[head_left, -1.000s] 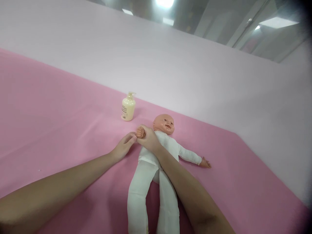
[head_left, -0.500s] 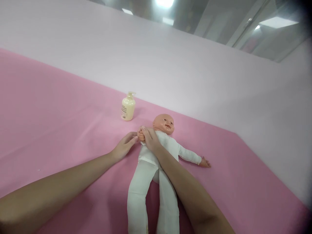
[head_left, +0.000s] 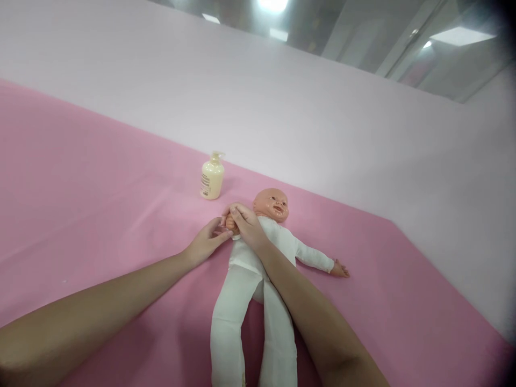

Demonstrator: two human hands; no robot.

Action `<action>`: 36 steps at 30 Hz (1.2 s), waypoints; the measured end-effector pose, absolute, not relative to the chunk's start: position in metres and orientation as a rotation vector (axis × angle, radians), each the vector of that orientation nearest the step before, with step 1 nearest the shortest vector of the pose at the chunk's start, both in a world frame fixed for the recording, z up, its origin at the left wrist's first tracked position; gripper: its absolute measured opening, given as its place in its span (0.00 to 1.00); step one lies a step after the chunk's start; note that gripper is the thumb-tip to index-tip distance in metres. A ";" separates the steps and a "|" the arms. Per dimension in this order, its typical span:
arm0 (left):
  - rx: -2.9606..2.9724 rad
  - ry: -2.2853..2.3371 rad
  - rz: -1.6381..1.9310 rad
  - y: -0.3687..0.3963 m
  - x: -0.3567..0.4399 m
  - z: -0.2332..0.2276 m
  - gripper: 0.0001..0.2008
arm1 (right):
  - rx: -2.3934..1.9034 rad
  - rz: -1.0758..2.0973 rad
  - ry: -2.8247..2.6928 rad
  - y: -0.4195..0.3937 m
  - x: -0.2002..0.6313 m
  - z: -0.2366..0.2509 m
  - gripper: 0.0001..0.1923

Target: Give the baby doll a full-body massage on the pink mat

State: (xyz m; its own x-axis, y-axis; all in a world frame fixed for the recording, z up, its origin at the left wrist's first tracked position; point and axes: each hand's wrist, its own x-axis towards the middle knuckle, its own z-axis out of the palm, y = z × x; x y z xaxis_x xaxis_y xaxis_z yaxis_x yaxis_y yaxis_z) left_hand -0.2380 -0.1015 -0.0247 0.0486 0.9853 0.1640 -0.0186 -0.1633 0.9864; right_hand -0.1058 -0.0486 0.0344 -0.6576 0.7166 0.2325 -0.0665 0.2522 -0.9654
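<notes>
A baby doll (head_left: 245, 279) in a white suit lies on its back on the pink cloth (head_left: 88, 204), head toward the far wall, one arm stretched out to the right. My right hand (head_left: 245, 228) reaches across its chest and wraps the doll's small fist near its other shoulder. My left hand (head_left: 207, 242) comes in from the left and its fingertips pinch the same arm at the wrist. The doll's held arm is mostly hidden by my hands.
A cream pump bottle (head_left: 212, 179) stands upright behind the doll's head, to the left. A pale pink wall (head_left: 282, 102) rises behind the cloth. Above it are glass panels and ceiling lights.
My right hand has slid slightly over the doll's fist, covering more of it. My left fingers have closed in on the doll's wrist. The doll and bottle have not moved.
</notes>
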 end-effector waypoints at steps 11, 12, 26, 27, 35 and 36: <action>1.375 1.111 1.358 -0.101 -0.240 -0.027 0.24 | -0.462 1.495 -1.970 -0.040 -0.100 0.031 0.13; 1.371 1.097 1.358 -0.101 -0.240 -0.027 0.25 | -0.422 1.516 -1.967 -0.039 -0.099 0.031 0.13; 1.402 1.042 1.397 -0.102 -0.238 -0.026 0.27 | -0.447 1.513 -1.929 -0.037 -0.102 0.031 0.15; 1.408 1.058 1.385 -0.102 -0.239 -0.026 0.27 | -0.462 1.515 -1.929 -0.037 -0.102 0.031 0.15; 1.391 1.103 1.296 -0.105 -0.237 -0.021 0.23 | -0.567 1.470 -1.963 -0.043 -0.104 0.032 0.24; 1.382 1.106 1.299 -0.105 -0.236 -0.021 0.23 | -0.566 1.453 -1.965 -0.043 -0.104 0.032 0.24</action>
State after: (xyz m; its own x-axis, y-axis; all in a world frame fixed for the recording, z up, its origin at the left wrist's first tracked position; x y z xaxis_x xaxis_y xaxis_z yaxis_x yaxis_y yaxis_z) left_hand -0.2365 -0.1046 -0.0209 0.0425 0.9825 0.1816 0.0228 -0.1826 0.9829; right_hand -0.1038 -0.0431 0.0321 -0.7142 0.6620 0.2273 -0.0233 0.3020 -0.9530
